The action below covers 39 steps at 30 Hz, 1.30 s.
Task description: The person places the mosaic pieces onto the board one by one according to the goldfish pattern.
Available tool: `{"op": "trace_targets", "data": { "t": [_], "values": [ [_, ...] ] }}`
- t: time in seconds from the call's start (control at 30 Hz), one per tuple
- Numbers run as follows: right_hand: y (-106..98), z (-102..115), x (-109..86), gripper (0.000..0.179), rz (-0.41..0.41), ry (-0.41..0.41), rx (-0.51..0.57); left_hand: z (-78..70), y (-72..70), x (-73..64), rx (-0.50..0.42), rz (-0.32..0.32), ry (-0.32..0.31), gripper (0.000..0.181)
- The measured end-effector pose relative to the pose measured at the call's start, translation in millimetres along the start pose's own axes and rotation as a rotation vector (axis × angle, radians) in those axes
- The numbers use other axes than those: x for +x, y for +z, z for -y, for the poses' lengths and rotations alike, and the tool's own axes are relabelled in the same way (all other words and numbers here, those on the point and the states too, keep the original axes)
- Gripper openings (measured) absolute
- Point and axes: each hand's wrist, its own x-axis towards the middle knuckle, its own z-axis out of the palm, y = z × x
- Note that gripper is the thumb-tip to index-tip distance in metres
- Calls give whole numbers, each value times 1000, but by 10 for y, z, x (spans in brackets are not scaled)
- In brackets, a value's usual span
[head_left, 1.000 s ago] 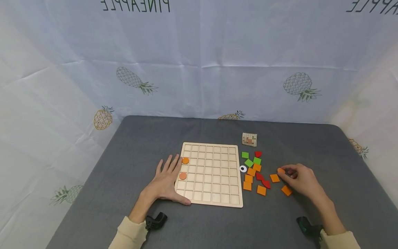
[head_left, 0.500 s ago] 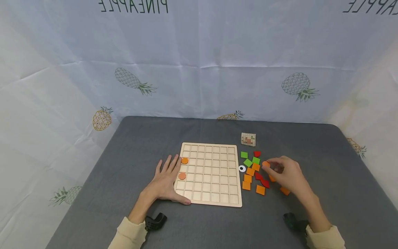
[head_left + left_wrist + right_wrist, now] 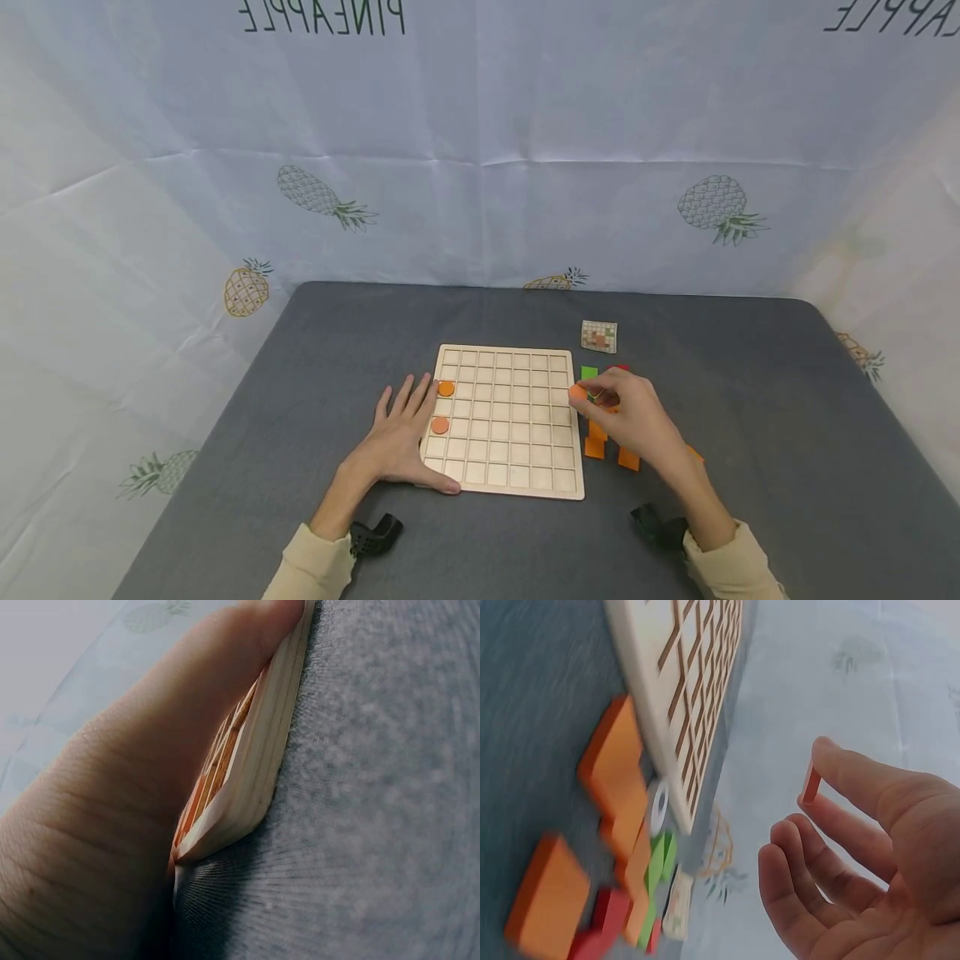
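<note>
1. Fingers of the right hand [image 3: 633, 417] pinch an orange disc [image 3: 577, 392] between thumb and forefinger, near three o'clock on the gridded wooden board [image 3: 502, 427] as seen from the head.
2. From the right wrist, the pinched piece shows edge-on and clear of the table [image 3: 525, 550], the remaining fingers loosely curled; its height is hard to judge from the head.
3. At the board's nine o'clock side, the left hand [image 3: 401, 442] spreads its fingers, thumb reaching toward seven. The left wrist view catches the thumb at the pale rim.
4. A second disc [image 3: 446, 388] sits in the grid toward ten o'clock, a third disc [image 3: 439, 425] at nine.
5. A small patterned card [image 3: 599, 337] lies off the board at two o'clock, orange tiles [image 3: 595, 447] toward four. The right wrist view reveals a white ring [image 3: 658, 808] just beside the board, with green tiles [image 3: 654, 866] and red pieces [image 3: 609, 911] largely covered by the hand from above.
</note>
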Motion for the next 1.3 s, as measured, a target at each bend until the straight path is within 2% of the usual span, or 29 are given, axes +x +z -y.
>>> {"op": "trace_targets", "data": {
  "t": [0.33, 0.6, 0.8, 1.1, 1.3],
  "values": [
    [278, 244, 99, 25, 79, -60, 93, 6, 4, 0, -1, -5, 11, 156],
    [518, 434, 182, 25, 120, -135, 102, 15, 4, 8, 1, 2, 3, 157],
    [703, 577, 226, 23, 187, -171, 120, 19, -12, 13, 18, 20, -3, 157],
    [939, 679, 245, 21, 235, -208, 149, 11, -14, 22, 31, 35, -4, 157],
    [1039, 723, 249, 21, 261, -205, 159, 7, -16, 17, 27, 30, -4, 157]
  ]
}}
